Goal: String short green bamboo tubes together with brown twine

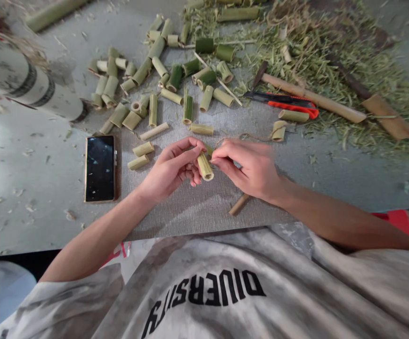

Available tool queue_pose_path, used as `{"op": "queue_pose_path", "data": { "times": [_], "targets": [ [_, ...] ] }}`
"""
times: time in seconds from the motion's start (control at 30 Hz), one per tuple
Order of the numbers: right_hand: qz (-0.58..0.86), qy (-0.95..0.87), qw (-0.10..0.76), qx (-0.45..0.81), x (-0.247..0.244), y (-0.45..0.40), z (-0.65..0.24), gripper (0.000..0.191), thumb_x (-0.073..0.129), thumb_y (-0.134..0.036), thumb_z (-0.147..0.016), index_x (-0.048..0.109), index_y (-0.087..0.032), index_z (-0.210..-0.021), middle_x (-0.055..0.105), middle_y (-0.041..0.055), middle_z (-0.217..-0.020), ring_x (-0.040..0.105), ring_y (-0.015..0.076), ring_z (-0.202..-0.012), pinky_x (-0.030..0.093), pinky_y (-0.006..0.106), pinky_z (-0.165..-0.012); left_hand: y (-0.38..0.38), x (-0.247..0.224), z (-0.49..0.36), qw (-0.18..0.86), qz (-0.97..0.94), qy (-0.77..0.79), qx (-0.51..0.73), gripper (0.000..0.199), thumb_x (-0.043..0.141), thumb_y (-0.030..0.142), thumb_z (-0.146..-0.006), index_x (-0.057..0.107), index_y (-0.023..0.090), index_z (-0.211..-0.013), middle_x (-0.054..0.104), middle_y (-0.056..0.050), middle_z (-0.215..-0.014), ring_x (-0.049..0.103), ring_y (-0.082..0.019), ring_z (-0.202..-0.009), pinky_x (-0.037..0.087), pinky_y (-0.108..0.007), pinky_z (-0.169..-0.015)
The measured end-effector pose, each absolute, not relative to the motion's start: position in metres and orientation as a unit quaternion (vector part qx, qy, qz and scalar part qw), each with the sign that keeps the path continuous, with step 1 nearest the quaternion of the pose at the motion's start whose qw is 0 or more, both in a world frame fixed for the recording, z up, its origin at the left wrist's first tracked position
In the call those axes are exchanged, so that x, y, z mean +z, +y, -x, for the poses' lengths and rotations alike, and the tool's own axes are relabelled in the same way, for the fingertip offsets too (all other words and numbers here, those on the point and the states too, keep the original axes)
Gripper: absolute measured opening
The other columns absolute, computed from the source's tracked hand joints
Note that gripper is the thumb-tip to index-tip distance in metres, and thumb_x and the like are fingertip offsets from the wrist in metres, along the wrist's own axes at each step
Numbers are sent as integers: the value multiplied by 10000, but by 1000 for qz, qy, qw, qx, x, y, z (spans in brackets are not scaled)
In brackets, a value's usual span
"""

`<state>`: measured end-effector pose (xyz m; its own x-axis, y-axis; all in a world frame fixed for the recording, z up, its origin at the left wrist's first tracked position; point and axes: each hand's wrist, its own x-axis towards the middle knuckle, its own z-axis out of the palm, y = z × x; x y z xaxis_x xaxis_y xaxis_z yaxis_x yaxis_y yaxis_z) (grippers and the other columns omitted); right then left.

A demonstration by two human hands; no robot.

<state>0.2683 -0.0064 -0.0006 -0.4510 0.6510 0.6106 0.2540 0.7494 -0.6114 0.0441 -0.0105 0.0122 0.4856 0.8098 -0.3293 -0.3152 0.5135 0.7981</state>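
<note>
My left hand [172, 167] grips a short, pale bamboo tube [205, 165] between thumb and fingers, its hollow end tilted down toward me. Close against the tube's right side, the thumb and forefinger of my right hand [250, 165] are pinched together. Whatever lies between those fingertips is too small to make out. A thin length of twine [257, 137] runs just beyond my right hand toward a bamboo piece [278, 131] with cord around it. Beneath my right wrist a brown stick [239, 204] pokes out. Two cut bamboo pieces [143, 149] lie left of my left hand.
Several cut bamboo tubes [153, 110] spread across the grey table [176, 214]. A phone [100, 168] lies at left, near a white cylinder [54, 96]. At right are a red-and-black cutter [292, 104], a wooden-handled hammer [314, 96], another tool [388, 115] and green shavings [310, 52].
</note>
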Motion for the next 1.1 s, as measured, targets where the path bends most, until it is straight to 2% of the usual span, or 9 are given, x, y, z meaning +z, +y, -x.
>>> {"op": "queue_pose_path", "data": {
  "times": [0.13,0.33,0.7,1.1],
  "targets": [
    [279,-819,439,242,-1,-6,-268,165,636,-231,-1156,678,-210,-997,697,-15,-812,609,115,-697,456,255,-683,-14,12,-45,766,-382,363,369,354,895,452,-980,676,188,-1072,755,24,-711,735,-129,-549,598,-184,-507],
    [288,-809,449,248,3,-8,-270,17,685,-199,-1072,700,-203,-1065,734,2,-872,617,121,-707,480,262,-690,-15,15,-46,725,-409,382,402,366,902,486,-965,681,213,-1067,723,41,-691,718,-126,-553,566,-192,-500],
    [269,-834,427,222,6,-8,-271,186,583,-176,-1147,630,-217,-973,590,-23,-779,516,120,-677,410,272,-652,-18,13,-43,675,-453,397,426,313,870,484,-1004,708,230,-1090,725,42,-713,713,-125,-580,586,-221,-565],
    [261,-852,391,231,6,-9,-271,257,541,-193,-1175,550,-236,-922,570,-34,-762,486,121,-653,379,280,-631,-22,21,-46,632,-515,391,427,245,843,425,-1039,719,229,-1115,732,41,-733,720,-110,-627,610,-213,-634]
  ]
}}
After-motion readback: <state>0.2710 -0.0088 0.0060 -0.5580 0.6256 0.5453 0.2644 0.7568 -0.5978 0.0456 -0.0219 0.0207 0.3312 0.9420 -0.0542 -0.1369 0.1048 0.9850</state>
